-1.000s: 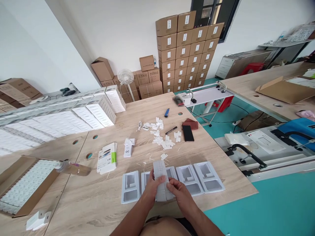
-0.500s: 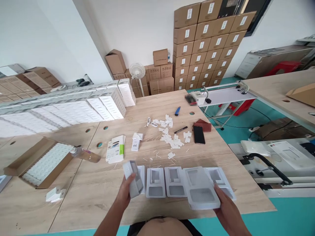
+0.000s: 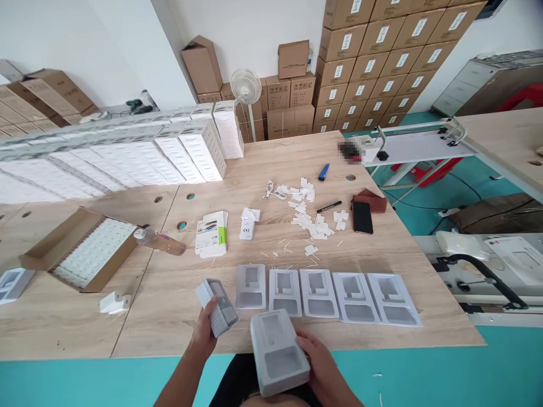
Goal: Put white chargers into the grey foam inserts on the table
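My left hand [image 3: 205,332] is closed round a stack of grey plastic trays [image 3: 217,308], tilted above the table's front edge. My right hand [image 3: 316,362] grips the right side of another plastic tray stack [image 3: 278,353], held over my lap with its moulded recesses facing up. Beyond the hands, several single plastic trays lie in a row along the table: the leftmost tray [image 3: 251,286] is nearest my left hand, and the rightmost tray [image 3: 394,299] lies toward the table's right side. Each has a smaller stepped recess and a wider one.
On the wooden table [image 3: 161,328] are flat printed boxes [image 3: 211,234], small white cards [image 3: 318,226], a blue cutter [image 3: 323,172], a marker [image 3: 329,207], a phone [image 3: 362,217], a bottle [image 3: 159,241] and an open carton [image 3: 80,249]. White boxes [image 3: 186,147] are stacked at the back left.
My right hand has moved left with its tray stack, from over the row to in front of me. My left hand has shifted slightly left. The whole row now shows. The camera view has also shifted.
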The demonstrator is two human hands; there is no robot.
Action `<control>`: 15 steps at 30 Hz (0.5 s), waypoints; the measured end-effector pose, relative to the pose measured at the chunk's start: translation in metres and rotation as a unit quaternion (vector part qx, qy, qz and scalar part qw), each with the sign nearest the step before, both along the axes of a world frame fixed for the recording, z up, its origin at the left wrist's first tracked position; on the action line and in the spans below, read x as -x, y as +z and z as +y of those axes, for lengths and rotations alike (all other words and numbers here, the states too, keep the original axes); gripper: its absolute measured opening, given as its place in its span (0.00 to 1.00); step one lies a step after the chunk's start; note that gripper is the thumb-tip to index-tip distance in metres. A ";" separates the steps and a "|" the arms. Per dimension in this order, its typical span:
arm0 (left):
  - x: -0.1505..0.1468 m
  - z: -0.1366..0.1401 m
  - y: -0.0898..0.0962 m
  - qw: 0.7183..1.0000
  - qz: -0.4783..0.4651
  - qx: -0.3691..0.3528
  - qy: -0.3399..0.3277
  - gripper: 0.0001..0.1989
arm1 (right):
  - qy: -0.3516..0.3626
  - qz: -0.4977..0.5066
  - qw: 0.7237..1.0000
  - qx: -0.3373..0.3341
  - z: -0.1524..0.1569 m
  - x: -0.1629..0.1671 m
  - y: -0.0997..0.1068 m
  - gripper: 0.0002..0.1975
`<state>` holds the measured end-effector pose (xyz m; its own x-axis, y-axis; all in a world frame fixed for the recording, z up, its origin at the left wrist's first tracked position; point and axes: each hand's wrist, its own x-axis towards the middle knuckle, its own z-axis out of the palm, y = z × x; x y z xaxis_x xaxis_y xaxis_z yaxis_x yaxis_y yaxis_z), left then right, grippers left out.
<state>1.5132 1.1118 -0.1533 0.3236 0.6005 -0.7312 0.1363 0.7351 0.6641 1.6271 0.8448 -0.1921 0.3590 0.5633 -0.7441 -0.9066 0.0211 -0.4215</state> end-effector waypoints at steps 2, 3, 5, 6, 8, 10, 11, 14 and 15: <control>0.010 0.013 -0.003 1.000 0.000 -0.011 -0.008 0.21 | 0.028 -0.015 0.999 0.021 0.018 0.025 -0.013 0.21; 0.016 0.020 -0.004 1.000 0.000 -0.017 -0.012 0.22 | 0.040 -0.032 0.998 0.040 0.027 0.037 -0.021 0.23; 0.030 0.035 -0.003 0.999 -0.004 -0.028 -0.020 0.25 | 0.053 -0.079 0.992 0.083 0.047 0.056 -0.037 0.28; 0.037 0.043 -0.002 0.999 -0.006 -0.034 -0.025 0.27 | 0.055 -0.105 0.988 0.101 0.056 0.064 -0.044 0.30; 0.049 0.056 0.003 0.998 -0.009 -0.048 -0.032 0.31 | 0.058 -0.155 0.978 0.131 0.070 0.072 -0.052 0.34; 0.055 0.064 0.011 0.997 -0.009 -0.068 -0.035 0.35 | 0.068 -0.207 0.964 0.156 0.078 0.074 -0.050 0.37; 0.056 0.067 0.014 0.996 -0.009 -0.079 -0.038 0.37 | 0.078 -0.235 0.955 0.163 0.080 0.073 -0.044 0.37; 0.042 0.061 0.025 0.993 -0.024 -0.103 -0.053 0.43 | 0.121 -0.301 0.936 0.139 0.086 0.068 -0.012 0.32; 0.035 0.055 0.028 0.992 -0.036 -0.105 -0.063 0.45 | 0.143 -0.319 0.930 0.113 0.090 0.067 0.002 0.29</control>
